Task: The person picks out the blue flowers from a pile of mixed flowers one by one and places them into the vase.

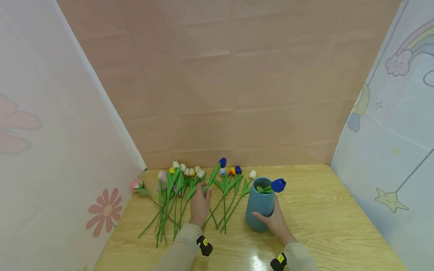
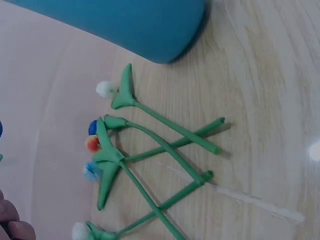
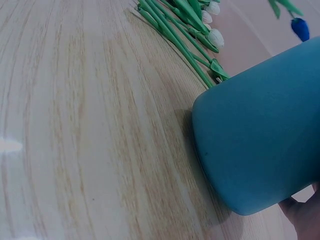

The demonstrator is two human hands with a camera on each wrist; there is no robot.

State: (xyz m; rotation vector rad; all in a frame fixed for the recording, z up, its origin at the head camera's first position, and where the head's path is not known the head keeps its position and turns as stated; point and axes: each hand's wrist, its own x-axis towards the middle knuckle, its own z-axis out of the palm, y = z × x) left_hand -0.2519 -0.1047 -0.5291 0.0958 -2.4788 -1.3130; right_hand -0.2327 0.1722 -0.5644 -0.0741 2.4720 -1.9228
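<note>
My left hand (image 1: 200, 207) pinches the stem of an artificial blue tulip (image 1: 222, 162), whose bloom and green leaf rise above the fingers. In the left wrist view, only curled fingertips (image 2: 14, 224) show at the left edge. A tall teal vase (image 1: 257, 212) stands on the table, and my right hand (image 1: 276, 222) grips its lower right side, thumb across the front. Another blue tulip (image 1: 278, 185) is in the vase, its bloom leaning over the right rim and its leaves inside the mouth. The right wrist view shows the vase wall (image 3: 260, 130) close up, with part of the hand behind it.
Left of my left hand lies a pile of white, yellow and purple flowers (image 1: 171, 199), with a pink flower (image 1: 136, 184) at its far left. Between hand and vase lie several tulips, including an orange one (image 1: 232, 171) and a white one (image 1: 252, 174). Walls enclose the wooden table (image 1: 322, 222).
</note>
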